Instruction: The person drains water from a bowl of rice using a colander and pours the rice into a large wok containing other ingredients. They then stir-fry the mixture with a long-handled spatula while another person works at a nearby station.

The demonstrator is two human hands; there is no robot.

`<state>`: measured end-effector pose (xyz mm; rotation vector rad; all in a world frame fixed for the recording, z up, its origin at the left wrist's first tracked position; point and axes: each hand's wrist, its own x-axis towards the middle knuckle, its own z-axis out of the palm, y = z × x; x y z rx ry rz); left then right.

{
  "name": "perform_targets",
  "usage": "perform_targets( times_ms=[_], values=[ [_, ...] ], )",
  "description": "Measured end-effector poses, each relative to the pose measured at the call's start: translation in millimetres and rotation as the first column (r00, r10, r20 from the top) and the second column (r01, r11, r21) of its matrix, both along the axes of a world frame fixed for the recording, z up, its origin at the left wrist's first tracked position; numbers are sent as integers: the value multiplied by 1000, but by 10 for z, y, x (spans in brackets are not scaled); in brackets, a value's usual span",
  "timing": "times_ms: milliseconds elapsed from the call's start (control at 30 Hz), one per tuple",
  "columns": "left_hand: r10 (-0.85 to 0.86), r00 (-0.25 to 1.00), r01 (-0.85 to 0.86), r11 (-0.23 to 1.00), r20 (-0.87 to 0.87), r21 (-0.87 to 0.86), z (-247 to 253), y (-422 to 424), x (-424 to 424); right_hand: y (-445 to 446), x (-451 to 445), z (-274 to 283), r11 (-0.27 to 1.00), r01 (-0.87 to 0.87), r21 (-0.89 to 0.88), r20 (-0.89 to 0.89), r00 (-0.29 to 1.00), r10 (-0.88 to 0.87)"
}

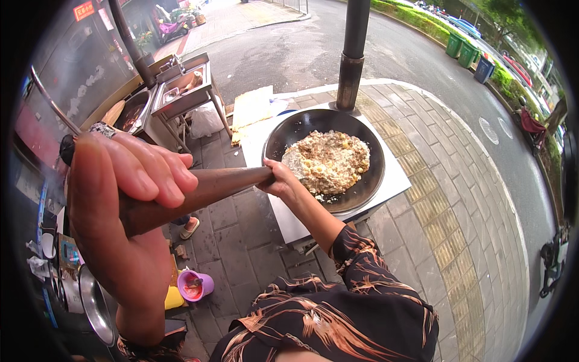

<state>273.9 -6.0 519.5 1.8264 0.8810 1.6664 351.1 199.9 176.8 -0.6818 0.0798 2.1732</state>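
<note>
My left hand (131,190), close to the camera, is wrapped around the upper end of a thick wooden handle (217,185). Lower on the same handle, at the rim of a large black wok (278,135), my right hand (282,176) has its fingers closed round the wood. A pale blade (294,164), partly hidden by food, extends beyond my right hand into the wok. A mound of crumbly food mixture (332,158), tan and whitish with yellow bits, fills the middle of the wok. Loose crumbs cling to the dark wall. The wok sits in a white-topped stand (289,226).
A black pole (355,50) rises behind the wok. Further left stand a metal sink (185,86) and another wok (133,111). A purple bucket (206,285) and a metal basin (96,307) are low at left. Someone's foot in a sandal (190,228) shows beneath my handle.
</note>
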Motion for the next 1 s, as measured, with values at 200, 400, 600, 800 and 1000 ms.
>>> perform_targets(
  times_ms=[200,400,600,800,1000],
  values=[
    [98,987,-98,995,128,0,-665,232,179,357,8,-600,993,-81,-85,192,977,96],
    [-59,991,70,994,123,-88,-1877,230,160,908,552,-1331,993,118,-21,500,861,-92],
    [-486,865,472,872,-122,-127,-1581,17,-384,445,572,-1166,903,422,88,89,899,-429],
    [-456,886,461,887,78,-45,-859,-123,-697,-22,423,-558,893,445,65,-196,883,-426],
    [-142,928,170,984,344,-52,1,-83,-460,51,-121,-85,785,614,-89,-621,581,-525]
  ],
)
